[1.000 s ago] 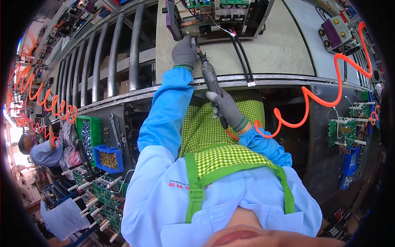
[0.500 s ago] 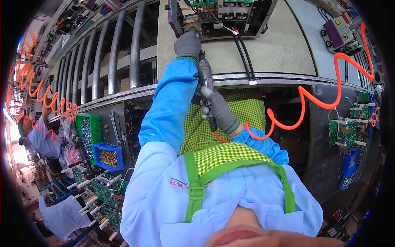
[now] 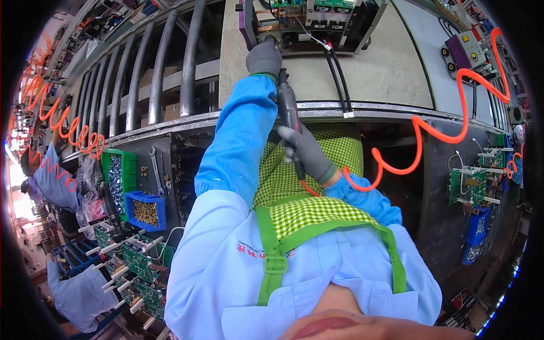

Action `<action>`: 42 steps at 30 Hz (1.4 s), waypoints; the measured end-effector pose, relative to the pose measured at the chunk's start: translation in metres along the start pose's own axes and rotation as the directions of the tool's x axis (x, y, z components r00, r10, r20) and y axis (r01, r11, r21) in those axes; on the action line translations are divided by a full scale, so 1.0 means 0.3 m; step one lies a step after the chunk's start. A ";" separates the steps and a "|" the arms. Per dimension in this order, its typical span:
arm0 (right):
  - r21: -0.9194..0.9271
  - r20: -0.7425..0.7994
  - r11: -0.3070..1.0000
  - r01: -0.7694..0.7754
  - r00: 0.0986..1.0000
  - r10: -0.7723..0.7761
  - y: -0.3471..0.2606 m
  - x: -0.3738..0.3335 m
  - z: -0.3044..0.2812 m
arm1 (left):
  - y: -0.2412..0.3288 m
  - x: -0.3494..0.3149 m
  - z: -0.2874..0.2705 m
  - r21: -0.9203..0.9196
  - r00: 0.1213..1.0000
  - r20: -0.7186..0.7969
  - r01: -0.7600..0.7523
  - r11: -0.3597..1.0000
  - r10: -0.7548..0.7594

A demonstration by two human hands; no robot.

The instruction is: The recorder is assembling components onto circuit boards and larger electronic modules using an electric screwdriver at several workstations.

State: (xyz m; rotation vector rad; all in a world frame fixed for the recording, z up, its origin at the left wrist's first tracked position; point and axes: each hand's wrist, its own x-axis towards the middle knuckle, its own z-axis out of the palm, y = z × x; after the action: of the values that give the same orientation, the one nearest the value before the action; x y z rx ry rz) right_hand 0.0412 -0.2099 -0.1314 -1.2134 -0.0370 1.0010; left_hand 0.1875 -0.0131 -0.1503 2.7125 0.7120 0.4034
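Observation:
My left hand (image 3: 264, 59), in a grey glove, is closed at the lower left corner of an open electronics unit (image 3: 317, 39), beside its purple front panel (image 3: 247, 25). Its fingertips reach inside, and whatever they pinch is hidden. My right hand (image 3: 309, 154), also gloved in grey, wraps round the lower grip of a slim air ratchet wrench (image 3: 288, 105). The wrench stands nearly upright in the picture, its narrow head close below my left wrist. From its lower end runs an orange air hose (image 3: 419, 133).
Steel rollers (image 3: 160, 73) lie left of the pale work board (image 3: 385, 79). Two black cables (image 3: 338, 79) hang from the unit over the metal edge. At left are a green bin (image 3: 129, 170), a blue bin of brass screws (image 3: 145, 211) and spanners (image 3: 156, 170). Circuit boards (image 3: 473, 184) stand right.
The whole view has shifted slightly. My right hand still grips the wrench, with its fingers a little changed. My left hand stays at the unit's corner. A co-worker at far left has moved.

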 end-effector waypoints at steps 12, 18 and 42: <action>-0.911 -0.062 -0.413 -0.015 0.993 0.100 -0.569 -0.545 -0.484 | -0.586 -0.121 -0.153 -0.041 0.908 0.037 -0.415 0.909 0.416; -0.727 -0.654 -0.406 -0.554 0.739 0.164 -0.660 -0.342 -0.615 | -0.481 -0.152 -0.067 -0.073 0.874 0.102 -0.469 0.880 0.474; -0.895 -0.401 -0.079 -0.440 0.867 -0.295 -0.471 -0.028 -0.720 | 0.263 -0.246 0.183 0.026 0.891 0.304 -0.361 0.932 0.337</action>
State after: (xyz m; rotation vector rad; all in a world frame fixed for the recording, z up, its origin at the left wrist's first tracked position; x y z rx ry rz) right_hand 0.2349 -0.3784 -0.1034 -3.0186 -0.4076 0.5428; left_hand 0.1783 -0.1286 -0.1860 2.8919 0.1586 0.0391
